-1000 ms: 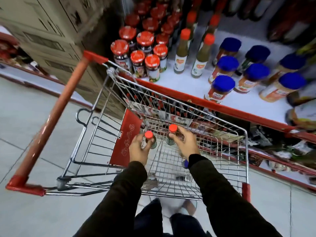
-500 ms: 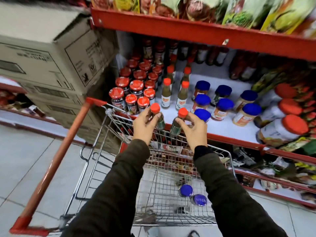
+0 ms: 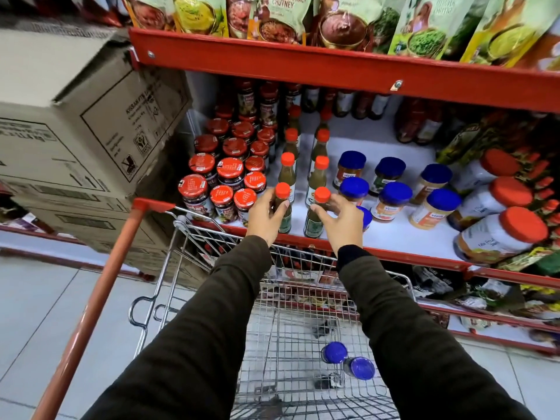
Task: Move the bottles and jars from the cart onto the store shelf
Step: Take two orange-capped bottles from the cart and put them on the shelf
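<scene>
We see bright, even store light, wide-angle bending at the frame edges, and blurred boxes [image 3: 75, 122] upper left.

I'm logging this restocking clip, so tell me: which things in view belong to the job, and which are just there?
Job:
left hand holding orange-capped green sauce bottle
right hand holding second orange-capped green bottle
two blue-lidded jars left in the wire cart
red-edged white shelf

Just there:
stacked cardboard boxes
chutney pouches
large orange-lidded white tubs

Centre of frame: left hand [image 3: 265, 216] and right hand [image 3: 341, 221] each grip an orange-capped bottle [image 3: 283, 207] [image 3: 316, 213] at the shelf [image 3: 394, 234] front edge; two blue-lidded jars [image 3: 348, 360] lie in the cart [image 3: 303, 298] below.
</scene>
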The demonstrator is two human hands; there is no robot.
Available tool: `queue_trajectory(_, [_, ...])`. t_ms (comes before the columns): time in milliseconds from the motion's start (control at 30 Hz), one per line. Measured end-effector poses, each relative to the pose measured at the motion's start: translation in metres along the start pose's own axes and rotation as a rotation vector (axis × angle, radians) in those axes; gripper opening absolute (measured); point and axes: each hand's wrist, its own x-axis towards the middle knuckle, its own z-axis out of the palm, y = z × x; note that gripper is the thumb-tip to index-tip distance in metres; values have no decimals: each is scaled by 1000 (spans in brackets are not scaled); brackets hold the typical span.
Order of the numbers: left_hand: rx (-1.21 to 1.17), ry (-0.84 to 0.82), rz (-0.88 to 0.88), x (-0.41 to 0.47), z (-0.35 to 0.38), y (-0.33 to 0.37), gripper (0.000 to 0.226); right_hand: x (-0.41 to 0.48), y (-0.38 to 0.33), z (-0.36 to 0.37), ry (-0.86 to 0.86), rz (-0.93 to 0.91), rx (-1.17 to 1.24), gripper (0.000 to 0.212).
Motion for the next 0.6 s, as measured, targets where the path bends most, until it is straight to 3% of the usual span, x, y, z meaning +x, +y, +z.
queue_trajectory(267, [53, 50, 39, 2, 8, -3, 28, 1, 4, 0, -35, -7, -59, 35])
queue_trajectory(400, [70, 83, 37, -14, 16, -6, 47, -11, 12, -7, -54, -25, -36, 52])
queue_trajectory(600, [-21, 200, -3, -65, 40, -14, 46, -59, 39, -30, -101, -108, -22, 37])
